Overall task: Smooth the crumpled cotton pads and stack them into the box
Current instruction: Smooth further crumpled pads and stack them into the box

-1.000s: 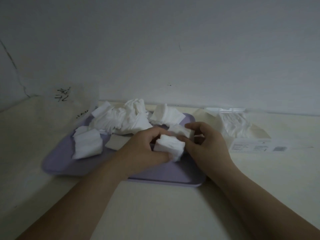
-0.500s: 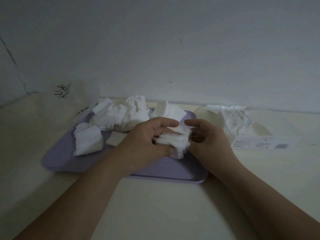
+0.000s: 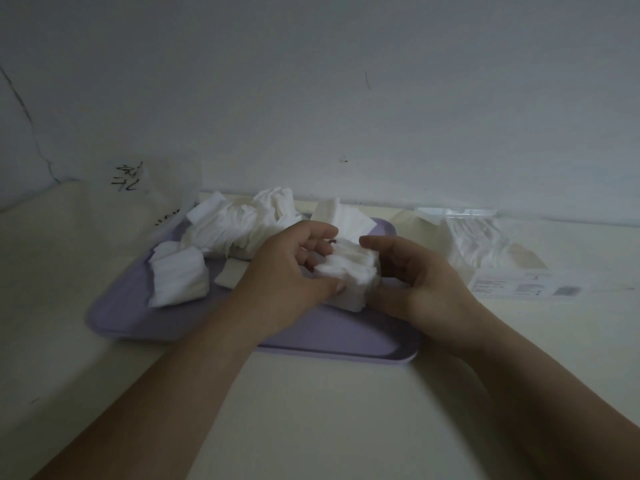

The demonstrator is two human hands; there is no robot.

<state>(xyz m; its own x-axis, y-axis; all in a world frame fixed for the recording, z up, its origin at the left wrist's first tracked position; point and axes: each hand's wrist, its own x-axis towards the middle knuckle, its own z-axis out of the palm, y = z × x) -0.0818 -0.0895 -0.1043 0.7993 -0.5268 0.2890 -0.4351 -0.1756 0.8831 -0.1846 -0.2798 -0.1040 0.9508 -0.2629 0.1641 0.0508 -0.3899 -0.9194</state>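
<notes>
Head view: hands (image 3: 349, 271) grip seemingly rumpled pads (image 3: 349, 275).

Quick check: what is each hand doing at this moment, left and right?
Left hand: closed on the bundle of cotton pads, thumb on top.
Right hand: fingers curled round the same bundle's other side, touching it.

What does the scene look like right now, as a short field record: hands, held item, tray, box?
left hand: closed on the bundle of pads from the left, thumb on its near edge
right hand: cupping the same bundle from the right
bundle of pads: held between both hands above the tray
tray: lilac, holds a loose pad pile at the back and a small stack at left
box: right of the tray, open, white pads inside
</notes>
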